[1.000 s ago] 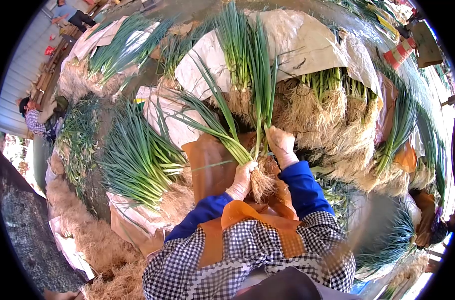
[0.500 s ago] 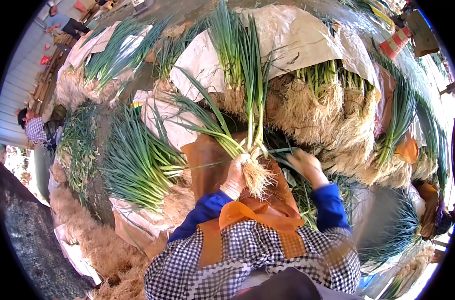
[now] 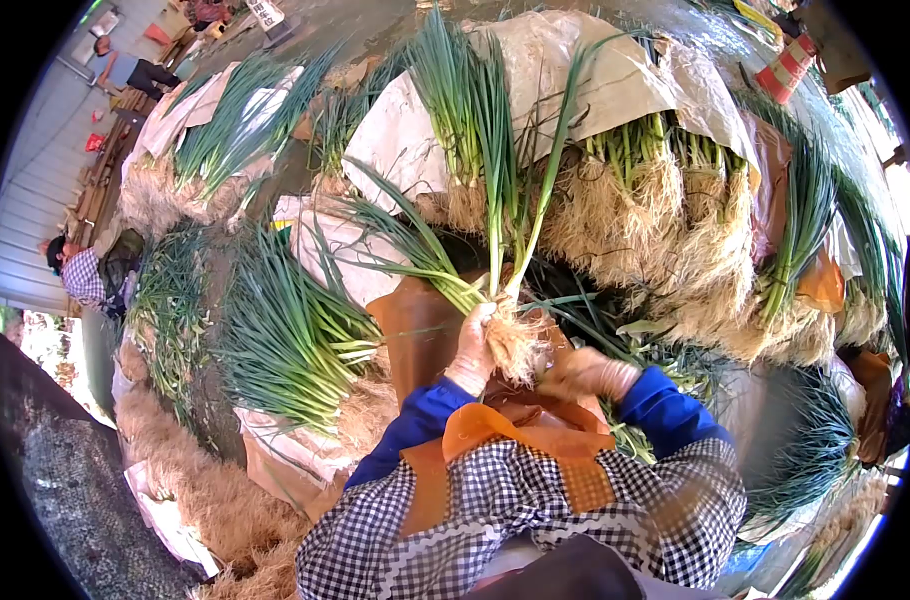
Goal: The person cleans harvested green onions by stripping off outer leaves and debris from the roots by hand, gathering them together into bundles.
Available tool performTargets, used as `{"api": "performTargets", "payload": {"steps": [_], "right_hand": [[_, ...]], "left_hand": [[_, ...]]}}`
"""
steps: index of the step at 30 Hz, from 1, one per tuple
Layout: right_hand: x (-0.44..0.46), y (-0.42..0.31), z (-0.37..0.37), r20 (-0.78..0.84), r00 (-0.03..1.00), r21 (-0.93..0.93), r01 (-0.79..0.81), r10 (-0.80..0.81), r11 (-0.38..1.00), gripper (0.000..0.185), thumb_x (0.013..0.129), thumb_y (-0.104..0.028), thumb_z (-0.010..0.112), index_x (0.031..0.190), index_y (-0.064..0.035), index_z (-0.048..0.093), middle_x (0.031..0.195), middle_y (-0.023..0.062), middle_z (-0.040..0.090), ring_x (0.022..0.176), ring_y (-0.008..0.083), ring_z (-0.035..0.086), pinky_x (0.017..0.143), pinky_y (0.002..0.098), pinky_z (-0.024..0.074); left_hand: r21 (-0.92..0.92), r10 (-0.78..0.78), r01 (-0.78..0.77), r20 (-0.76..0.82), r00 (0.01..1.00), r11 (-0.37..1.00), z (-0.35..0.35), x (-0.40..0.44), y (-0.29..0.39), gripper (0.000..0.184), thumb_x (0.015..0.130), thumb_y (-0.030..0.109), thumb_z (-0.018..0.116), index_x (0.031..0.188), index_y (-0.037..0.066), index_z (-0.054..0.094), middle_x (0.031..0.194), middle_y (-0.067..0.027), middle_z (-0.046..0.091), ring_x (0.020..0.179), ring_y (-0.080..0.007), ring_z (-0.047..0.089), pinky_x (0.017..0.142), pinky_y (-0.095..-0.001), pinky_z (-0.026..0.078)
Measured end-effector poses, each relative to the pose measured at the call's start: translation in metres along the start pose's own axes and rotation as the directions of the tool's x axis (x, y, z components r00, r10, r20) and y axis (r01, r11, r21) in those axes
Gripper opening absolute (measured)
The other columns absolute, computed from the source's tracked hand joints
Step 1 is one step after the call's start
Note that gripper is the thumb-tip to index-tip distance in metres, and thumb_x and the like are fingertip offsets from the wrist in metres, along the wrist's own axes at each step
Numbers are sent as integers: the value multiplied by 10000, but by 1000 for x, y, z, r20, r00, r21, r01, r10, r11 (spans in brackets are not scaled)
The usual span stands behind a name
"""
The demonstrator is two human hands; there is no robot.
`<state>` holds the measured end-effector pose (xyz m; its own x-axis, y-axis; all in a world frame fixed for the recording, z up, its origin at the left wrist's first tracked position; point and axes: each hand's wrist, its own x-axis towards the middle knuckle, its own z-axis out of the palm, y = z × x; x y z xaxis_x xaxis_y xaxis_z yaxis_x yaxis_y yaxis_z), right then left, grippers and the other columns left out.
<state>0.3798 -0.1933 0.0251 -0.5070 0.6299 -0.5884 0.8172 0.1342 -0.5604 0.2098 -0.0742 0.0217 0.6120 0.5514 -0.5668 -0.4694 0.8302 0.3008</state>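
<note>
My left hand (image 3: 472, 352) is closed around the lower stems of a few long green onions (image 3: 496, 240), just above their roots. Pale stringy roots (image 3: 518, 347) hang over the brown apron (image 3: 415, 325) on my lap. Some stalks stand upright, one leans right, and others fan out to the left. Close by the roots on the right is my right hand (image 3: 583, 374), smeared by motion, so its fingers do not show clearly. Both hands appear to wear thin pale gloves.
A pile of green onions (image 3: 290, 345) lies to my left. Ahead, large root-ended bundles (image 3: 615, 215) sit partly under a pale sheet (image 3: 585, 75). Loose leaves (image 3: 170, 320) litter the ground. A person in a checked top (image 3: 83, 275) is at far left; another person (image 3: 125, 70) stands behind.
My right hand has come down and inward, from beside the stems to beside the roots. One upright stalk has swung to the right. My left hand keeps its hold.
</note>
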Motion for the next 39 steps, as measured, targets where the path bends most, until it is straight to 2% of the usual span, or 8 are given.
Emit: {"api": "performTargets", "payload": {"steps": [3, 5, 10, 14, 24, 31, 35, 39], "right_hand": [[13, 58, -32, -282, 824, 101, -483, 491, 870, 602, 864, -590, 412, 1099, -69, 598, 887, 106, 641, 839, 206, 611, 771, 318, 465], [11, 40, -70, -517, 684, 843, 304, 514, 444, 517, 869, -506, 509, 1169, -89, 570, 788, 21, 590, 662, 101, 524, 628, 244, 432], [69, 25, -105, -715, 678, 691, 723, 167, 23, 558, 862, -93, 475, 1401, -142, 336, 762, -51, 512, 592, 37, 389, 545, 170, 335], [66, 10, -107, -584, 811, 205, 191, -37, 960, 390, 867, -263, 493, 1219, -96, 525, 929, 103, 648, 867, 273, 628, 771, 325, 501], [-14, -2, -10, -556, 692, -569, 86, -460, 818, 195, 833, -238, 526, 871, -47, 535, 622, 90, 535, 592, 237, 594, 505, 358, 478], [-20, 48, -7, 57, 837, -147, -533, 545, 833, 248, 807, -306, 602, 934, -113, 695, 797, 76, 671, 740, 235, 657, 641, 338, 495], [6, -6, -59, -721, 449, 595, 12, 528, 804, 420, 823, -422, 610, 979, -34, 651, 773, 157, 655, 688, 269, 629, 647, 354, 477], [66, 16, -42, -449, 795, 893, 376, 408, 248, 260, 862, -288, 599, 811, -34, 617, 657, -11, 558, 589, 94, 515, 560, 241, 417]], "left_hand": [[-102, -40, 45, 51, 998, 994, -26, 13, -9, 362, 835, 144, 455, 1124, -69, 501, 795, -48, 523, 618, -162, 502, 577, -295, 488], [-98, -70, 76, 56, 996, 992, -18, 3, -10, 364, 832, 136, 459, 1132, -65, 499, 795, -55, 527, 615, -160, 505, 562, -281, 484], [-134, -122, 149, 190, 974, 980, -24, 1, 0, 339, 822, 109, 450, 1112, -57, 502, 795, -69, 549, 622, -166, 523, 564, -282, 484], [-194, -124, 184, 288, 950, 964, -34, -3, 7, 316, 838, 150, 432, 1085, -29, 518, 798, -67, 561, 637, -183, 537, 586, -311, 495], [-179, -98, 137, 209, 973, 974, -47, 19, -11, 261, 830, 173, 467, 947, -42, 556, 735, -95, 594, 666, -209, 589, 616, -323, 517], [-151, -118, 134, 105, 987, 979, -17, -4, 11, 205, 840, 199, 466, 909, 15, 524, 666, -37, 502, 573, -163, 515, 531, -289, 460], [-101, -98, 106, 88, 991, 989, -18, -9, 14, 219, 831, 178, 473, 933, -11, 514, 678, -35, 498, 600, -162, 518, 550, -281, 468], [-113, -111, 130, 158, 981, 985, -42, 7, 2, 260, 837, 161, 458, 977, -39, 550, 752, -104, 593, 638, -221, 580, 588, -330, 510]]}}
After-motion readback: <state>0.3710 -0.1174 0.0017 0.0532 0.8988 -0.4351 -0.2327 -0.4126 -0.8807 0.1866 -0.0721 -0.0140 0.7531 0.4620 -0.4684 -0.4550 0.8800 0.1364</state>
